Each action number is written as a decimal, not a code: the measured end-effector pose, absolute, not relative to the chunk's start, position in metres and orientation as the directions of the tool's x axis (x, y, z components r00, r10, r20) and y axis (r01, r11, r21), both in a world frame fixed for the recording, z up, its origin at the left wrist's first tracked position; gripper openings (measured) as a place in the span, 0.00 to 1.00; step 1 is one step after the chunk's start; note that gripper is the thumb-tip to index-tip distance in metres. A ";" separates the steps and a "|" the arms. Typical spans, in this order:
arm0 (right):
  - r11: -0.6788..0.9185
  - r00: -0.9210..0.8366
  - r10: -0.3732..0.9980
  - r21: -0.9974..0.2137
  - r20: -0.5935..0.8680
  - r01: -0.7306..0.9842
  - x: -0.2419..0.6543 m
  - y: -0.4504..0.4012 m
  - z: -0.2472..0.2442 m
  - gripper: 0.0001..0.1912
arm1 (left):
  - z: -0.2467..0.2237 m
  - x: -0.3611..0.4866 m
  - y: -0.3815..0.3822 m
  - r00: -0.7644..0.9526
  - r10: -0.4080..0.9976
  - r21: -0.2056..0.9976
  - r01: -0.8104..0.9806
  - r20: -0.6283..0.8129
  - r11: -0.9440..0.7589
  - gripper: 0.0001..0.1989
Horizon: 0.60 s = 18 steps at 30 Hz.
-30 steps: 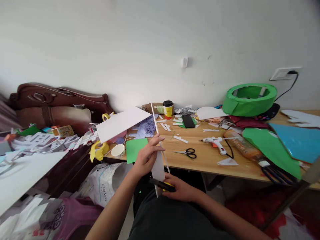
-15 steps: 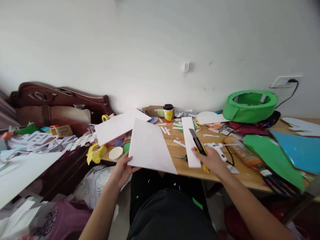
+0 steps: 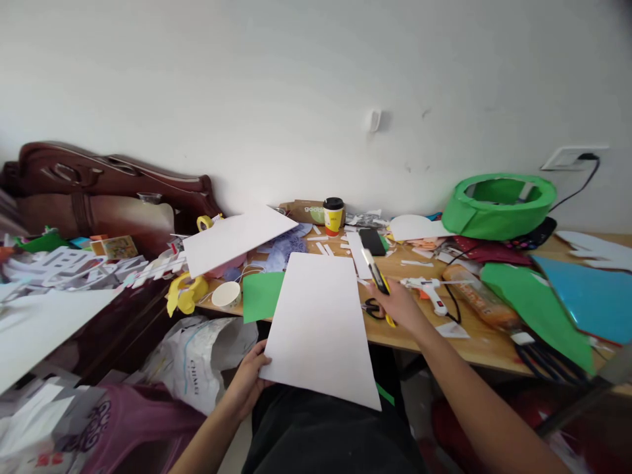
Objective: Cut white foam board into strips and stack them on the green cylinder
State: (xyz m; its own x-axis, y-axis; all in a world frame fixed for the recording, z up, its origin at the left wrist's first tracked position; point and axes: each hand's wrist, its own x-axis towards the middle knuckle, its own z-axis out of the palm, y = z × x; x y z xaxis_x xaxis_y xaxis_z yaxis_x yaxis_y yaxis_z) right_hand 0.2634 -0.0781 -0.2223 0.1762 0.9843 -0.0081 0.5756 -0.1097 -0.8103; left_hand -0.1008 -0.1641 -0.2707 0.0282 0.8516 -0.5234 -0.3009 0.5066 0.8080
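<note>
My left hand [image 3: 249, 378] grips the lower left corner of a large white board [image 3: 323, 322], which lies across the desk's front edge and my lap. In my right hand [image 3: 395, 303] is a yellow and black utility knife [image 3: 378, 276], its blade end pointing up and left, just right of the board. Black-handled scissors [image 3: 372, 309] lie beside that hand, partly hidden. Behind the knife a white strip [image 3: 358, 253] rests on the desk next to a black phone [image 3: 372, 242]. Green sheet [image 3: 261, 295] shows left of the board.
A white glue gun [image 3: 432, 293] lies to the right, near a green ring-shaped piece [image 3: 498, 214]. At the back stands a yellow cup [image 3: 333, 217]. A paper bowl [image 3: 226, 295] and yellow pieces [image 3: 186, 293] are at the left, with another white board [image 3: 239, 238] behind.
The white board has moved right and toward my body with my left hand. The white strip is out of my right hand and on the desk; the knife stays held. The phone and green sheet now show.
</note>
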 end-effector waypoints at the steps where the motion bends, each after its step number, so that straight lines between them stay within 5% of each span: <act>1: -0.120 0.158 0.987 -0.803 -0.032 0.584 0.263 -0.097 -0.233 0.17 | -0.272 -0.101 -0.165 0.028 0.859 0.810 -0.317 -0.512 0.493 0.23; 10: -0.169 0.276 0.960 -0.883 -0.046 0.438 0.268 -0.170 -0.273 0.24 | -0.247 -0.138 -0.147 0.054 0.954 0.895 -0.334 -0.295 0.296 0.32; 18: 0.005 0.472 0.858 -0.921 0.204 0.389 0.298 -0.160 -0.235 0.24 | -0.154 -0.208 -0.069 -0.432 0.898 0.994 0.102 0.087 -0.047 0.31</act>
